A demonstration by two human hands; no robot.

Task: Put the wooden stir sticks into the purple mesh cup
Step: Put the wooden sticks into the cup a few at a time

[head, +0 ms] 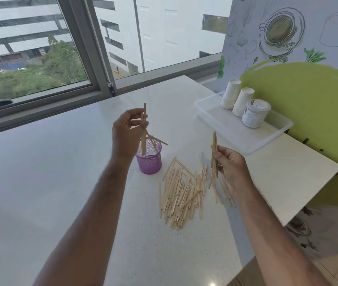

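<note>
The purple mesh cup (149, 161) stands upright on the white counter, with a few wooden stir sticks leaning in it, one poking out over its right rim. My left hand (126, 135) hovers just above the cup, pinching several sticks (144, 120) nearly upright with their lower ends inside the cup. My right hand (230, 164) is to the right of the cup, holding a small bundle of sticks (214, 153) upright. A loose pile of stir sticks (181, 193) lies flat on the counter between my arms.
A clear plastic tray (225, 129) at the back right holds two stacks of white paper cups (231, 93) and a lidded white jar (255, 113). The counter's right edge (312, 199) drops off near my right arm. A window frame (102, 58) runs along the back.
</note>
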